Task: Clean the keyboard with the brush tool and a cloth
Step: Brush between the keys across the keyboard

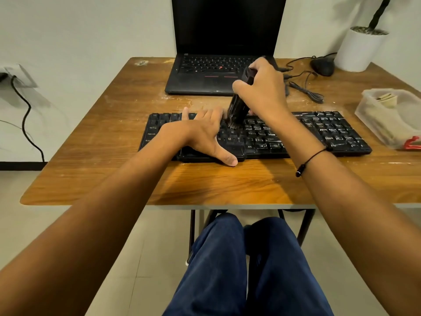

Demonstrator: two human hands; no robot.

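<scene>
While brushing like this, plenty to watch for. Big wooden table [114, 124] filling mid-frame, scuffed and dusty up top. Open laptop [218, 65] at upper centre, screen dark. Black keyboard [319, 133] lying across the middle of the frame, right half streaked with whitish grime, left half looking cleaner (so roughly halfway through the brushing, at a guess). White plant pot [360, 50] in the upper right, clear plastic tub [373, 117] at the right edge with what looks like a folded cloth [387, 99] inside, apart from the keyboard and untouched. Black mouse [323, 67] plus tangled cables just left of the pot.

Left hand [198, 133] spread flat on the keyboard's left-centre keys, fingers open, thumb hanging past the front edge onto the table, gripping nothing, just pinning the board down. Right hand [262, 87] closed tight around the upper body of the dark brush tool [238, 108], held nearly upright, bristles down on the keys right beside the left fingertips.

Possible trouble from here: pushing too hard with stiff bristles could pop a keycap or drive the crud deeper between keys. Flicking toward the top of the frame would likely send dust onto the laptop sitting right behind. Bristles so close to the left fingers, easy to jab them. Lifting the left hand might let the board skate on that slick wood.
</scene>
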